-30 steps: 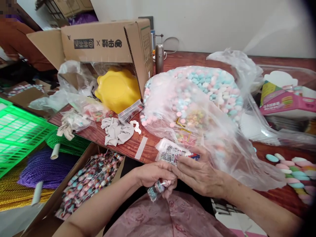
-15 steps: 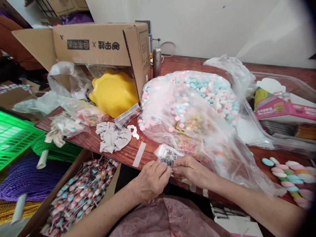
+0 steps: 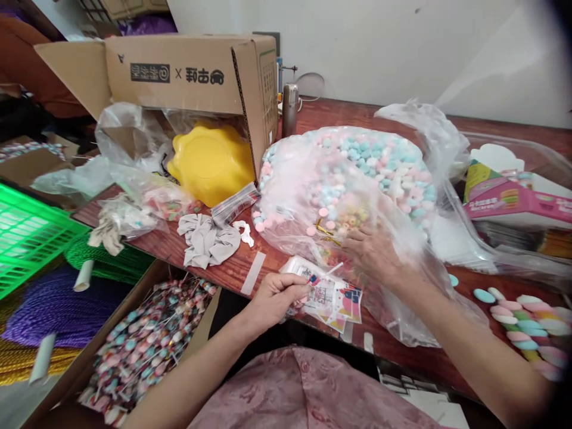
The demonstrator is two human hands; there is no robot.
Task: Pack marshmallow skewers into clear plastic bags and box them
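Note:
My left hand (image 3: 279,298) is closed in a pinch on a candy stick, whose white stick (image 3: 336,267) points up and right past the fingers. Pinkish candy shows under the hand, partly hidden. Beneath it lie small printed clear bags (image 3: 324,298) at the table's front edge. My right hand (image 3: 373,253) reaches over the plastic, fingers stretched towards pale yellow ring-shaped candies (image 3: 353,215); its fingertips are slightly blurred. Gold twist ties (image 3: 327,231) lie just left of those fingers. Behind spreads a big clear bag of pink, blue and white candies (image 3: 366,152).
A cardboard box (image 3: 187,74) and a yellow scalloped dish (image 3: 212,161) stand at the back left. Grey cloth (image 3: 210,241) lies by a strip of tape (image 3: 254,273). Below left is a carton of candy sticks (image 3: 147,345). Loose marshmallow-like candies (image 3: 529,322) lie right.
My right hand has left my left hand and moved up and right to the yellow candies. The printed bags are now more uncovered, and the white stick shows.

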